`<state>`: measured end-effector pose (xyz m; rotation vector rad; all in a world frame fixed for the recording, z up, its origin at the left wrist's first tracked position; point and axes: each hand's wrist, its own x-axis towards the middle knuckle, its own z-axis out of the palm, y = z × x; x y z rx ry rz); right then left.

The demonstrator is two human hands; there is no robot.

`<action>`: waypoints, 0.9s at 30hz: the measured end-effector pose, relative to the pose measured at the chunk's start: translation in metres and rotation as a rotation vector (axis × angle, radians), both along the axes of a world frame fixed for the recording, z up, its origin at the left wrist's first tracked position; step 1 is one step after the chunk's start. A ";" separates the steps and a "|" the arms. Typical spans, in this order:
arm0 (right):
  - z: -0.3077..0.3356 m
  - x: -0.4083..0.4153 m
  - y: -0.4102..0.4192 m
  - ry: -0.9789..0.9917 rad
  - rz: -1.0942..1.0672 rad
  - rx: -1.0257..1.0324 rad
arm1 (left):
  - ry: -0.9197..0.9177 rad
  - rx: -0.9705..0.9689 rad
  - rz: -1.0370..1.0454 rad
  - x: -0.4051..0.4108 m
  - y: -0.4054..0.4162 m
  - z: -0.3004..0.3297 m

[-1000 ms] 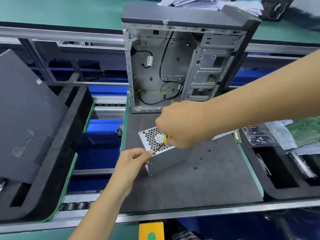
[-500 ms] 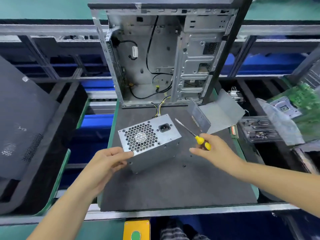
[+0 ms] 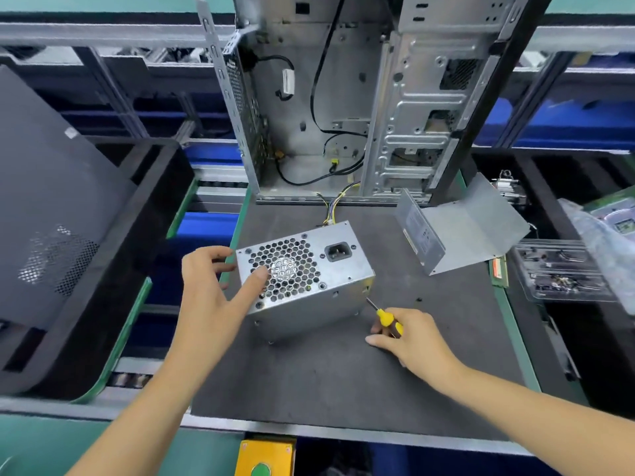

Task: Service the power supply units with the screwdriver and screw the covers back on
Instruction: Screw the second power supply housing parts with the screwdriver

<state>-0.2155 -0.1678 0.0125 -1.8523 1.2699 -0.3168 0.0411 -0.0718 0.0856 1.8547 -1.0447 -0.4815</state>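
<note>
The right hand [image 3: 410,333], which half a second ago held the screwdriver [image 3: 385,316] up in the air, now grips it low with the tip at the power supply's [image 3: 305,280] lower-right corner, likely starting a screw, while the open left hand [image 3: 214,286] steadies the fan face at frame centre.

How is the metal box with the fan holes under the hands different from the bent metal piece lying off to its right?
The power supply unit is a closed box with a honeycomb fan grille and a socket; the loose cover is only a folded open sheet with no grille. The left hand rests on the unit and the screwdriver in the right hand points at its corner; nobody touches the cover. Both are bare grey metal on the dark mat.
</note>
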 end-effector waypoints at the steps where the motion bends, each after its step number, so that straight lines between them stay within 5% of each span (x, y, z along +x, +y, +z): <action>1: 0.000 0.001 -0.002 0.013 0.007 -0.011 | 0.083 0.013 0.031 0.001 0.000 0.000; 5: 0.006 -0.010 -0.010 -0.023 -0.040 0.015 | 0.146 0.002 0.096 0.008 0.000 0.006; 12: 0.073 -0.011 -0.037 -0.353 -0.183 0.032 | -0.288 -0.115 -0.166 -0.011 -0.011 0.029; 18: 0.121 0.040 -0.015 -0.469 0.131 -0.338 | -0.582 0.046 -0.457 -0.020 -0.022 0.032; 27: 0.084 0.054 -0.006 -0.328 0.281 -0.793 | -0.475 0.011 -0.439 -0.020 -0.022 0.026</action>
